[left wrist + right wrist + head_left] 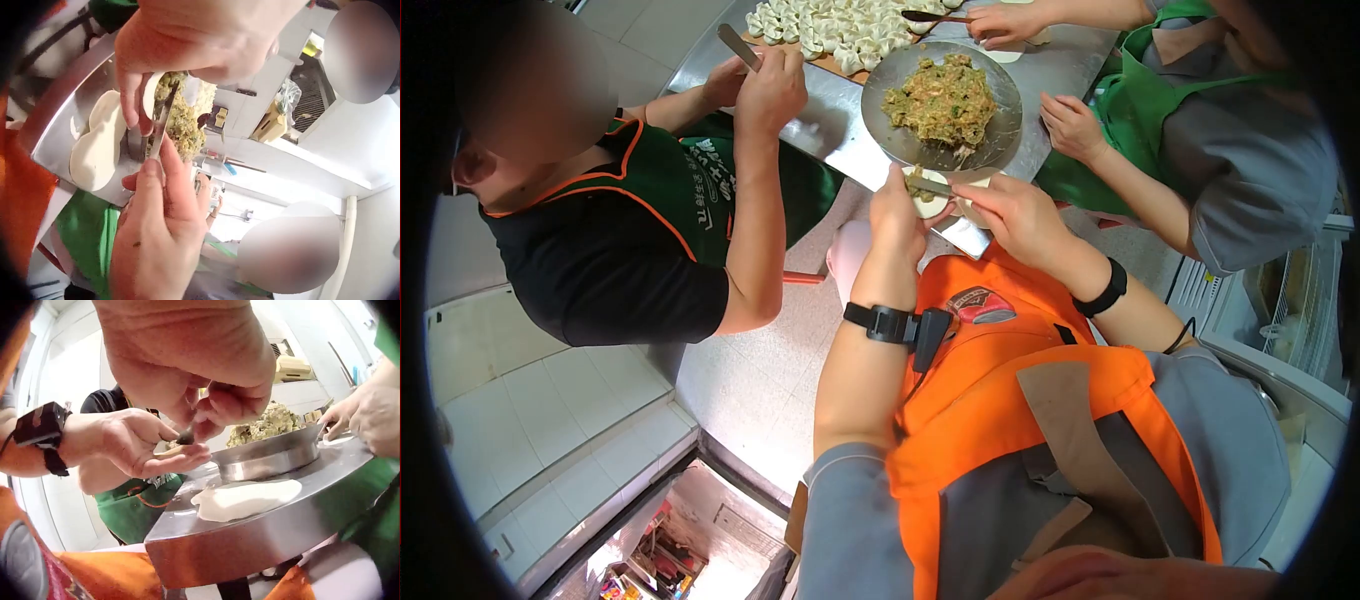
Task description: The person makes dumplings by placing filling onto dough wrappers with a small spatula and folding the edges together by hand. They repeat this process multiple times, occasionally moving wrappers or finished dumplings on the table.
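Note:
My left hand holds a round dumpling wrapper in its fingers, palm up in the right wrist view, with the thumb near the wrapper's edge. Greenish meat filling sits on the wrapper. My right hand grips a flat metal filling spatula, its blade against the filling. Just beyond both hands stands a wide metal bowl heaped with the same filling. Loose wrappers lie on the steel table's near edge, below my right hand.
Rows of folded dumplings cover a board at the far side of the steel table. On the left, a person in a dark green apron holds another spatula. Across on the right, a second person's hands are close to the bowl.

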`<state>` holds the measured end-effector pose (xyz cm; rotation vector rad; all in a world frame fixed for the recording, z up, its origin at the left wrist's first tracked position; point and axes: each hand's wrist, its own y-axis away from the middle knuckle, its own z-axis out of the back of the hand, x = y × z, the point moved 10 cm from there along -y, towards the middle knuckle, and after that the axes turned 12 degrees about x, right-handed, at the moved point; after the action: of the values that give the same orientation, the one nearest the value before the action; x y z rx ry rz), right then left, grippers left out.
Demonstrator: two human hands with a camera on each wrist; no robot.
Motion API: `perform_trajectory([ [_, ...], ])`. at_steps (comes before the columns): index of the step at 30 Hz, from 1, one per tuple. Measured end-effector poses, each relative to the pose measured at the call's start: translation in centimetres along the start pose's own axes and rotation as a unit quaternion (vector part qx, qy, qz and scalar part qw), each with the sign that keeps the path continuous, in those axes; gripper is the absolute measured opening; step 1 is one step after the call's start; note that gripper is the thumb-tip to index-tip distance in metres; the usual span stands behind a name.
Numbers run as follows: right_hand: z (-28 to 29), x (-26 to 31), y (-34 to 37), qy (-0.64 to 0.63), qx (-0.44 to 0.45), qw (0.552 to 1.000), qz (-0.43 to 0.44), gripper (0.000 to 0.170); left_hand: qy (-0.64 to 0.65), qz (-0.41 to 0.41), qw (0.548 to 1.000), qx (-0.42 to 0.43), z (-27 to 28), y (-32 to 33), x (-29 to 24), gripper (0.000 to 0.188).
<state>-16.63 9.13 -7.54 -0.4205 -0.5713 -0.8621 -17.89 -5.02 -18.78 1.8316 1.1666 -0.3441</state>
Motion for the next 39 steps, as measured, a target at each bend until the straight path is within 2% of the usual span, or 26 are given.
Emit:
perform_trajectory([
  [1, -0.1, 0.5, 0.2, 0.048, 0.038, 0.998, -0.016, 0.029, 0.024, -0.007, 1.0, 0.01, -0.1, 0.5, -0.1, 0.047],
  [4, 0.4, 0.5, 1.1, -0.055, -0.025, 0.998, 0.016, 0.028, 0.087, -0.027, 0.995, 0.05, -0.7, 2.0, -0.7, 0.049],
  [5, -0.5, -0.6, 1.1, -0.166, 0.007, 0.986, -0.032, 0.027, 0.105, -0.035, 0.991, 0.073, -1.1, 2.2, -0.8, 0.051],
  [7, -2.9, -1.7, 1.5, -0.377, 0.071, 0.915, -0.126, 0.026, 0.135, -0.047, 0.983, 0.113, -2.2, 2.9, -1.2, 0.053],
  [10, -4.4, -2.5, 2.0, -0.422, 0.137, 0.877, -0.184, 0.025, 0.164, -0.068, 0.974, 0.141, -3.2, 3.8, -2.1, 0.054],
  [13, -0.2, -0.6, 1.8, -0.284, 0.051, 0.951, -0.112, 0.024, 0.172, -0.085, 0.973, 0.126, -2.3, 4.2, -2.4, 0.052],
  [15, 2.6, 1.0, 1.3, -0.094, -0.049, 0.994, -0.027, 0.024, 0.15, -0.076, 0.977, 0.13, -2.7, 4.6, -2.3, 0.051],
  [16, 3.7, 2.3, 1.3, 0.005, -0.098, 0.995, 0.018, 0.025, 0.146, -0.08, 0.977, 0.133, -2.9, 4.6, -2.2, 0.05],
  [19, 2.8, 3.4, 1.1, 0.085, -0.019, 0.996, 0.029, 0.027, 0.123, -0.083, 0.979, 0.138, -3.1, 4.7, -1.9, 0.049],
  [22, 3.9, 4.9, 1.3, 0.019, -0.048, 0.995, 0.082, 0.023, 0.173, -0.082, 0.975, 0.109, -2.6, 5.3, -1.9, 0.049],
  [25, 4.1, 5.3, 0.9, -0.036, -0.09, 0.989, 0.115, 0.021, 0.172, -0.073, 0.972, 0.141, -4.9, 6.7, -2.0, 0.046],
  [28, 3.5, 5.6, 0.2, -0.011, -0.027, 0.994, 0.101, 0.016, 0.16, -0.102, 0.972, 0.136, -4.8, 6.8, -1.1, 0.046],
  [29, 3.9, 5.6, 0.2, -0.038, -0.036, 0.993, 0.108, 0.014, 0.133, -0.107, 0.978, 0.116, -4.7, 6.7, -0.9, 0.046],
  [31, 4.8, 5.4, 0.0, -0.093, -0.053, 0.987, 0.122, 0.011, 0.051, -0.152, 0.979, 0.125, -6.1, 7.7, -1.9, 0.046],
  [34, 5.6, 4.7, -0.3, -0.183, -0.06, 0.978, 0.082, 0.007, -0.092, -0.188, 0.966, 0.148, -7.7, 9.6, -2.9, 0.049],
  [37, 4.8, 3.5, -0.5, -0.247, -0.012, 0.969, 0.014, 0.008, -0.201, -0.222, 0.938, 0.175, -8.5, 10.5, -3.2, 0.051],
  [39, 4.5, 3.5, -0.3, -0.282, 0.004, 0.959, -0.014, 0.01, -0.221, -0.258, 0.924, 0.173, -9.0, 11.7, -3.9, 0.039],
])
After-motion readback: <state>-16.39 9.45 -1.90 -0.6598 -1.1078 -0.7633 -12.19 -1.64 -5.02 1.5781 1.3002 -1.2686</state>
